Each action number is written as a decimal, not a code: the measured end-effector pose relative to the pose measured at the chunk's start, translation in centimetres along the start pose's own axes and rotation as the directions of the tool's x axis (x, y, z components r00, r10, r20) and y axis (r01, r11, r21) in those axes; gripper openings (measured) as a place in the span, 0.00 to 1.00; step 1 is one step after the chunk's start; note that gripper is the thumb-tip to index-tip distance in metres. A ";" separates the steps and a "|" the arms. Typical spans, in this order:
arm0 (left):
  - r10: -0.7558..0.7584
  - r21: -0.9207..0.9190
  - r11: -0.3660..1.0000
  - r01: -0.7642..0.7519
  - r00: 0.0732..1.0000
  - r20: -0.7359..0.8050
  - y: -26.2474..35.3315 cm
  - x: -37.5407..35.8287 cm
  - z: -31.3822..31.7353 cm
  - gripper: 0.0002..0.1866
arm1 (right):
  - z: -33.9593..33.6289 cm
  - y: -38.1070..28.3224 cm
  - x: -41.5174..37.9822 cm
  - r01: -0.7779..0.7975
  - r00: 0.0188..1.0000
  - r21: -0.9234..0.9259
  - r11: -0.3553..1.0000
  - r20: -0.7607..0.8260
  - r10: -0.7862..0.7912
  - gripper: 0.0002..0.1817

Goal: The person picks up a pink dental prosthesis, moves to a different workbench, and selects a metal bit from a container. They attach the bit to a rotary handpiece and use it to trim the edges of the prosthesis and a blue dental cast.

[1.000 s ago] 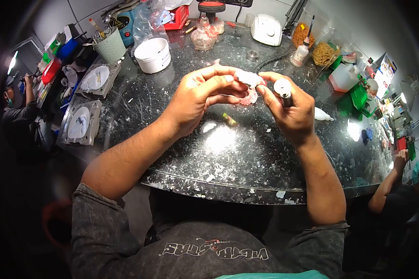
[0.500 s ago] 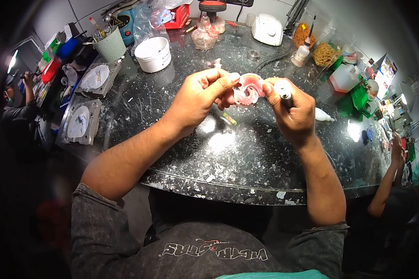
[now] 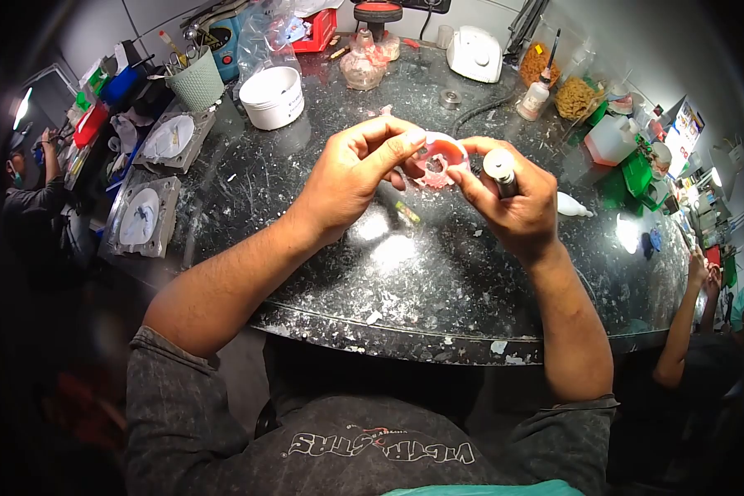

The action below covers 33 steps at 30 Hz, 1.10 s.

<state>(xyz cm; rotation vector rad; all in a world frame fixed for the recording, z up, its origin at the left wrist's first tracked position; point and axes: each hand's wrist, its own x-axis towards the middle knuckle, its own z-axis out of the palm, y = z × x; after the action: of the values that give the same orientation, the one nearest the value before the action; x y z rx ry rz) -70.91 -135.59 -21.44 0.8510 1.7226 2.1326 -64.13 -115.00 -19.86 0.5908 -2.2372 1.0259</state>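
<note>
Above the bench I hold a pink denture (image 3: 440, 162), curved like a horseshoe with rough inner edges. My left hand (image 3: 360, 165) pinches its left side between thumb and fingers. Wrapped in my right hand (image 3: 517, 198) is a silver rotary handpiece (image 3: 499, 169), its round back end turned up towards me. The thumb and forefinger of that hand also touch the denture's right side. The handpiece's working tip is hidden behind my fingers. Below the denture, a small yellow-green piece (image 3: 407, 212) lies on the bench.
The dark bench (image 3: 438, 281) is strewn with white dust and chips. Two plaster-filled flasks (image 3: 145, 219) sit at left, near a white tub (image 3: 273, 97). A glass burner (image 3: 364, 64) stands at the back. A white bottle (image 3: 572, 205) lies beside my right hand. Other people are at both sides.
The denture has turned in my hands, showing more of its open ring. My right thumb and fingers have shifted on its right side, and the handpiece end has moved slightly left.
</note>
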 end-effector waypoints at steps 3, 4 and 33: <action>0.059 -0.007 0.998 -0.059 0.998 0.007 0.0 -0.1 0.3 0.12 | 0.0 0.0 0.0 -0.034 0.999 -0.019 0.999 -0.030 0.034 0.13; 0.059 -0.007 0.998 -0.059 0.998 0.008 0.1 -0.1 0.4 0.12 | -0.1 -0.1 0.0 -0.039 0.998 -0.034 0.999 -0.043 0.038 0.13; 0.292 0.073 0.953 -0.293 0.956 0.030 0.6 -0.3 0.7 0.14 | 0.1 0.0 -0.1 0.034 0.990 -0.044 0.998 -0.133 -0.040 0.16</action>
<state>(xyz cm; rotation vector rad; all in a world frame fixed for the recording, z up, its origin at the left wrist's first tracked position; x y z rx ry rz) -70.17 -135.40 -20.87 1.2116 1.7734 2.2409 -64.10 -115.02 -19.99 0.5282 -2.1175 0.9691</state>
